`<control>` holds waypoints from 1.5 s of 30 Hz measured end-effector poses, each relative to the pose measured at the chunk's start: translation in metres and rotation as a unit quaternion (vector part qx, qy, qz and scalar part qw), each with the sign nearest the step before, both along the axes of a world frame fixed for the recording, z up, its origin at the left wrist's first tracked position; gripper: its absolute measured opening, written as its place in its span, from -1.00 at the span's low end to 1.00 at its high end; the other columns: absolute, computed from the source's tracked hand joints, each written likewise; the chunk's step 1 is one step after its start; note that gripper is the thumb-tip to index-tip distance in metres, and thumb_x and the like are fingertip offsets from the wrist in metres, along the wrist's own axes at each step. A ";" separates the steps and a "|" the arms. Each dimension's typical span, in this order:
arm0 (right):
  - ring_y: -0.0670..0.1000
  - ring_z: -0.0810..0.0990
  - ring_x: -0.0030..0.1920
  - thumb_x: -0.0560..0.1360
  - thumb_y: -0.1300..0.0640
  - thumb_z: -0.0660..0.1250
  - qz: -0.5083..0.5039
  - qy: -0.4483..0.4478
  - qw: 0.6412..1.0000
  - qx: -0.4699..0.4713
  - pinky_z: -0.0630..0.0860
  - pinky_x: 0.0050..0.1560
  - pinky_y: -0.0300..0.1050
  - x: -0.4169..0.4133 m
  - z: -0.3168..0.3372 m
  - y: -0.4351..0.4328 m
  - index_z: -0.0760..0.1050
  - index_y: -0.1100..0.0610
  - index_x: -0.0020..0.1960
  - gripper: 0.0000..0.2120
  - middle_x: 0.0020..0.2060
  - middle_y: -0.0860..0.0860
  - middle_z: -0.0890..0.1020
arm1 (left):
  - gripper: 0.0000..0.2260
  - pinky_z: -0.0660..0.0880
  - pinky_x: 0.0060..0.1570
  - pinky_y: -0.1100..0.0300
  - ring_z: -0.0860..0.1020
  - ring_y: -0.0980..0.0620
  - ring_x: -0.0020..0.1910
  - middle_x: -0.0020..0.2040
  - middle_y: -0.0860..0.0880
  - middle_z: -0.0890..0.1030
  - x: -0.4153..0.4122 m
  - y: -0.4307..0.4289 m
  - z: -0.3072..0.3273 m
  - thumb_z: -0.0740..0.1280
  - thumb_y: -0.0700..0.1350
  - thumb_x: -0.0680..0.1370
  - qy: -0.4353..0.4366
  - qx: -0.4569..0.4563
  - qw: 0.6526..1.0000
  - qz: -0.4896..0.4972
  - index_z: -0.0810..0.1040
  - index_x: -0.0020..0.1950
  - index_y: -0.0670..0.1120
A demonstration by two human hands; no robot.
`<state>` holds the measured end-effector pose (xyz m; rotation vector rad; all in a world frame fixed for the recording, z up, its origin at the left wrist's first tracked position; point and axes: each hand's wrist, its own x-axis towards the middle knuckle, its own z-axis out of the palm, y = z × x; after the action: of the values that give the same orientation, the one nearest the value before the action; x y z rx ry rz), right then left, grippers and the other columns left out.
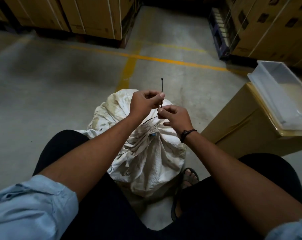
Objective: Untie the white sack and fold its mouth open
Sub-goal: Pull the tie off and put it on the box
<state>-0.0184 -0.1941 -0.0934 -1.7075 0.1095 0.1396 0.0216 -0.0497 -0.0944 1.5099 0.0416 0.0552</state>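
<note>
Still tied: both hands work the cord above the sack

Evidently to loosen the tie, the left hand (143, 101) pinches the thin black cord (162, 87) upright, its knotted tip free, while the right hand (174, 116) nips the cord just below. Beneath them, between the person's knees, stands the white sack (146, 153): soft, creased, stained cloth, its neck still gathered.
</note>
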 end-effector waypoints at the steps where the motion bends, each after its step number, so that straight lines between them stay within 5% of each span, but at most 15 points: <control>1: -0.03 0.67 -0.18 0.53 0.17 0.40 -0.007 -0.008 1.000 -0.005 0.55 -0.22 -0.13 0.001 0.003 -0.003 0.64 0.18 -0.09 -0.91 -0.21 0.12 0.71 | -0.79 0.64 -0.15 0.10 0.66 -0.02 -0.26 -0.20 -0.22 0.70 0.003 -0.003 0.003 0.52 -0.17 0.50 0.003 -0.007 1.000 0.000 0.69 0.01 -0.31; 9: -0.13 0.53 -0.42 0.50 0.15 0.43 -0.113 -0.117 0.982 -0.100 0.49 -0.30 -0.18 0.017 0.040 -0.062 0.64 0.16 -0.26 -0.82 -0.42 0.01 0.64 | -0.88 0.66 -0.09 0.05 0.68 -0.06 -0.21 -0.17 -0.22 0.71 0.060 -0.063 0.052 0.51 -0.17 0.51 0.004 -0.040 0.999 -0.014 0.69 -0.08 -0.24; 15: -0.21 0.60 -0.28 0.50 0.07 0.43 -0.184 -0.186 0.936 -0.237 0.50 -0.24 -0.27 0.019 0.066 -0.135 0.68 0.04 -0.17 -0.91 -0.33 -0.14 0.65 | -0.82 0.62 -0.21 0.16 0.68 0.02 -0.27 -0.17 -0.21 0.71 0.094 -0.141 0.098 0.51 -0.17 0.51 -0.026 -0.024 0.999 -0.039 0.68 -0.02 -0.29; 22: 0.00 0.63 -0.12 0.50 0.11 0.41 -0.290 -0.245 0.849 -0.367 0.58 -0.03 -0.09 0.003 0.091 -0.225 0.69 0.10 -0.04 -0.88 -0.16 0.01 0.70 | -0.86 0.58 -0.30 0.20 0.70 0.05 -0.26 -0.17 -0.14 0.74 0.114 -0.241 0.125 0.52 -0.12 0.49 -0.040 0.037 0.997 -0.061 0.71 -0.06 -0.19; 26: -0.01 0.62 -0.11 0.50 0.07 0.39 -0.357 -0.220 0.817 -0.397 0.60 -0.02 0.10 0.000 0.094 -0.267 0.68 0.02 -0.03 -0.88 -0.17 -0.05 0.70 | -0.87 0.56 -0.23 0.21 0.64 0.07 -0.28 -0.17 0.00 0.74 0.120 -0.296 0.127 0.56 -0.01 0.43 -0.056 0.112 0.990 -0.058 0.74 -0.19 -0.06; 31: 0.03 0.61 -0.08 0.51 0.08 0.40 -0.417 -0.168 0.785 -0.427 0.55 0.08 0.06 -0.002 0.095 -0.300 0.69 0.03 -0.04 -0.89 -0.15 -0.04 0.71 | -0.87 0.63 0.08 0.08 0.67 0.05 -0.04 -0.14 0.02 0.74 0.125 -0.353 0.135 0.57 0.00 0.42 -0.036 0.142 0.985 -0.089 0.76 -0.17 -0.05; 39: 0.06 0.56 -0.08 0.55 0.09 0.34 -0.456 -0.102 0.760 -0.453 0.31 0.05 -0.02 0.005 0.088 -0.332 0.69 0.04 -0.04 -0.86 -0.17 -0.01 0.69 | -0.64 0.63 -0.20 0.20 0.70 -0.03 -0.13 -0.12 -0.10 0.71 0.136 -0.407 0.131 0.64 0.00 0.30 0.039 0.290 0.951 -0.104 0.71 -0.04 -0.16; 45: 0.10 0.56 -0.03 0.54 0.03 0.35 -0.461 -0.047 0.736 -0.492 0.11 -0.02 -0.02 0.006 0.078 -0.344 0.69 0.03 0.00 -0.84 -0.16 0.00 0.70 | -0.77 0.69 -0.21 0.13 0.69 0.06 -0.34 -0.27 -0.07 0.69 0.135 -0.419 0.118 0.61 -0.09 0.38 0.017 0.344 0.932 -0.110 0.69 -0.11 -0.19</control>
<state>-0.0122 -0.5379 -0.0155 -2.4737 1.1034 -0.9118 0.1563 -0.4687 0.0231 2.2091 -0.1345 -0.1536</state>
